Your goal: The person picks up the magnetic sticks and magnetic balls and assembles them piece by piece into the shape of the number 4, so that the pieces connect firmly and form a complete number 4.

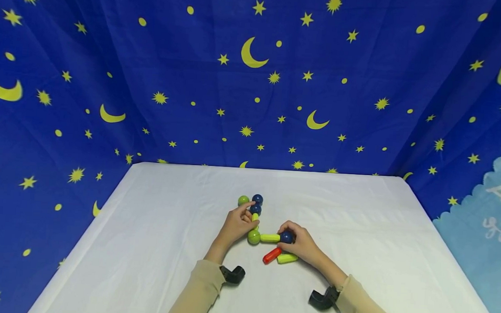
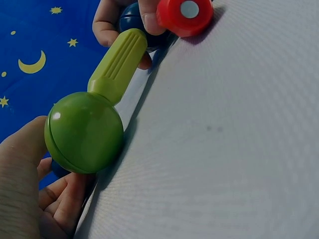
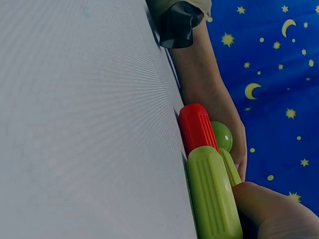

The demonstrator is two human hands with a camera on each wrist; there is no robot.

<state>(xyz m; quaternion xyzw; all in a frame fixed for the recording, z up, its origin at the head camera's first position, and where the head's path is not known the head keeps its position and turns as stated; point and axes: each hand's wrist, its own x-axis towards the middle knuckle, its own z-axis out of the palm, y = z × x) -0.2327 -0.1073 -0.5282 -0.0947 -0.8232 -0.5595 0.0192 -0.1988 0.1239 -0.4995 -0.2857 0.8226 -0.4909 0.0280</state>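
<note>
In the head view my left hand [image 1: 236, 225] holds an upper yellow-green magnetic rod [image 1: 255, 217], thumb on the rod and index finger by a blue ball [image 1: 255, 209]. This rod runs down to a green ball [image 1: 253, 236], also large in the left wrist view. From that ball a second yellow-green rod [image 1: 270, 237] leads right to another blue ball [image 1: 286, 236]. My right hand [image 1: 303, 243] grips this ball between thumb and fingers. Just below it lie a red rod [image 1: 272, 255] and a loose yellow-green rod [image 1: 287, 258], both near the right thumb in the right wrist view.
Beyond the left fingertips sit a green ball [image 1: 243, 200] and one more blue ball [image 1: 257, 199]. Everything rests on a white-covered table [image 1: 141, 245]. A blue star-patterned cloth [image 1: 220, 87] hangs around its back and sides. Black wrist devices [image 1: 233, 274] are strapped to both sleeves.
</note>
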